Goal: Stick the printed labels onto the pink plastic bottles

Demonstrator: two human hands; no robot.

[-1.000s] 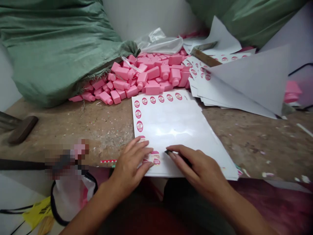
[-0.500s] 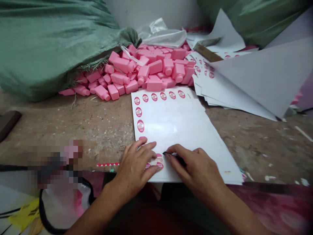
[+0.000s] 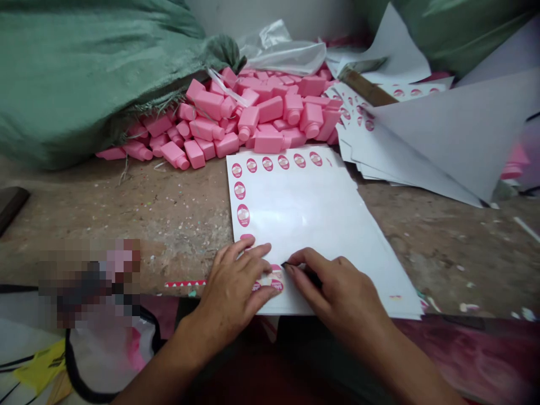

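Observation:
A white sticker sheet (image 3: 295, 216) lies on top of a stack at the table's front edge, with oval pink labels along its far and left sides. My left hand (image 3: 232, 287) rests on its near left corner, fingers spread. Beside that thumb and partly under the fingers is a pink-and-white label (image 3: 277, 274). Pinched in my right hand (image 3: 337, 287) is a thin dark pointed tool (image 3: 284, 264), its tip at the label's upper right edge. Most of the tool is hidden by the hand, so its exact kind does not show.
Behind the sheet, small pink bottles (image 3: 270, 109) form a heap beside a green sack (image 3: 93, 84). More label sheets (image 3: 439, 135) lie at right, under a wooden-handled tool (image 3: 367, 87). Clear plastic film (image 3: 291, 53) sits at the back. A white bag (image 3: 101, 349) is below the table edge.
The camera view has shifted slightly, moving the table's contents in the frame. Both hands stay on the sheet; the dark tool's tip now sits closer to the label's edge.

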